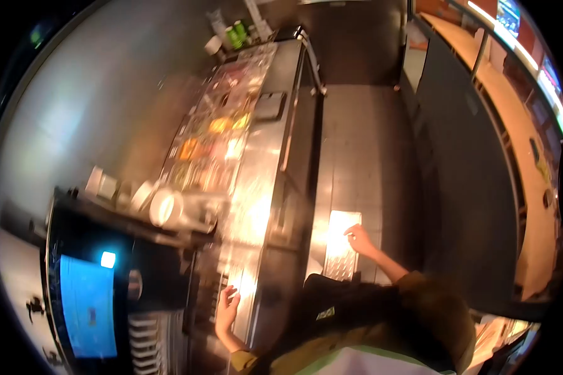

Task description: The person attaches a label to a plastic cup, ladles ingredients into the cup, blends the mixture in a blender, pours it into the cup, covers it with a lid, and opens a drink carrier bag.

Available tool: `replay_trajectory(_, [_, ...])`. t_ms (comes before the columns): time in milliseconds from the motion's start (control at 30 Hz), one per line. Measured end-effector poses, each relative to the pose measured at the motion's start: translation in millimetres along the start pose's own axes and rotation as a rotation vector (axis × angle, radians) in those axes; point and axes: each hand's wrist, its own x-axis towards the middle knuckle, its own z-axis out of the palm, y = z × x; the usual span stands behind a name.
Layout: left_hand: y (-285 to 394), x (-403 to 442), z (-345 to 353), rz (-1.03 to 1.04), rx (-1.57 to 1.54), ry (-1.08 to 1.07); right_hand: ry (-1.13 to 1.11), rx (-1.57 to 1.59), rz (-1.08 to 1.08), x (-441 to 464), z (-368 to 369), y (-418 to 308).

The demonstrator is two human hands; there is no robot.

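My left hand (228, 310) is over the front end of the steel counter (259, 169), close to a dark slatted strip. Its fingers are loosely bent and apart, and nothing shows in them. Out to the other side, my right hand (359, 240) hangs in the air above the floor, in front of a brightly lit perforated panel (339, 265). The right fingers are slightly bent and partly blurred, with no object visible in them. Beyond my left hand, clear bins of yellow and orange food (220, 125) line the counter.
White cylindrical containers (164, 208) sit left of the counter, above a dark unit with a blue screen (89, 306). A black tablet-like item (271, 106) lies on the counter. Green-capped bottles (236, 34) stand at the far end. A dark partition (463, 156) borders the aisle on the right.
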Motion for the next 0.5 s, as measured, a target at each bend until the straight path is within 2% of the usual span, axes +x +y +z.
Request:
replay_trajectory(33, [32, 31, 13, -0.072, -0.075, -0.112, 0.02, 0.046, -0.004, 30, -18, -3])
replay_trajectory(67, [51, 71, 29, -0.137, -0.136, -0.126, 0.04, 0.092, -0.007, 71, -36, 0])
replay_trajectory(167, [108, 180, 75, -0.076, 0.216, -0.047, 0.17, 0.126, -0.079, 177, -96, 3])
replay_trajectory(200, [134, 216, 97, -0.133, 0.27, -0.027, 0.188, 0.188, -0.01, 213, -118, 4])
replay_trajectory(267, [161, 294, 136, -0.106, 0.396, -0.085, 0.249, 0.164, -0.013, 273, -161, 37])
replay_trajectory(333, [175, 392, 175, -0.056, 0.353, -0.178, 0.288, 0.007, 0.042, 314, -204, 95])
replay_trajectory(367, [178, 465, 198, 0.022, 0.475, -0.171, 0.31, -0.081, 0.063, 334, -233, 132])
replay_trajectory(400, [172, 507, 220, 0.055, 0.594, -0.18, 0.299, -0.06, 0.265, 337, -258, 167])
replay_trajectory(433, [240, 545, 256, -0.077, 0.826, -0.231, 0.394, -0.188, 0.31, 338, -291, 165])
replay_trajectory(467, [298, 574, 290, 0.035, 0.682, -0.226, 0.424, -0.174, 0.348, 338, -317, 187])
replay_trajectory(500, [357, 603, 325, 0.145, 0.54, -0.236, 0.467, -0.065, 0.477, 332, -346, 202])
